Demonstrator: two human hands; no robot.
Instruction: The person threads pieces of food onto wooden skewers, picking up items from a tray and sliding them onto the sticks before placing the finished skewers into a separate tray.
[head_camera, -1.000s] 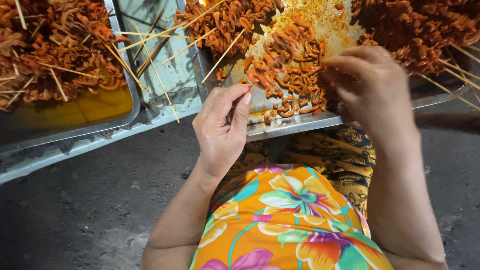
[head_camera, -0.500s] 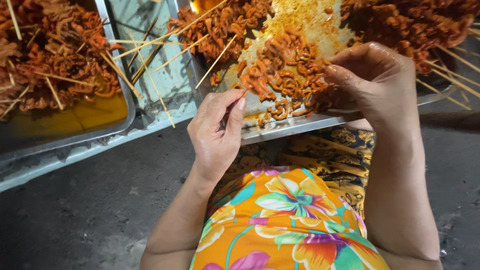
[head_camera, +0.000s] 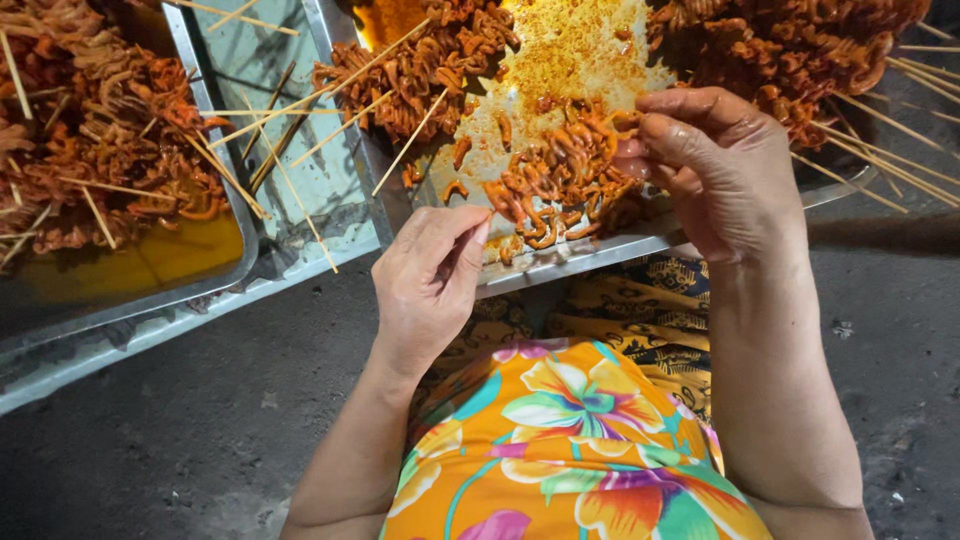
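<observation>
A metal tray (head_camera: 600, 255) holds a loose pile of orange, curly marinated meat pieces (head_camera: 560, 180) in reddish sauce. My right hand (head_camera: 720, 170) reaches over the tray's front edge and pinches a meat piece at the right side of the pile. My left hand (head_camera: 430, 285) hovers at the tray's front rim, left of the pile. Its thumb is pressed against its fingers, and I see nothing between them. Finished skewers of meat (head_camera: 420, 70) lie at the back left of the tray, sticks pointing toward me.
A second metal tray (head_camera: 150, 290) at the left holds more skewered meat (head_camera: 90, 150) over yellow sauce. Bare bamboo sticks (head_camera: 270, 170) lie in the gap between the trays. More skewers (head_camera: 800, 50) are piled at the back right. Dark ground lies below, with my flowered clothing in front.
My right hand has come down from above the tray onto the loose pile and closed on a piece. My left hand stays pinched at the front rim.
</observation>
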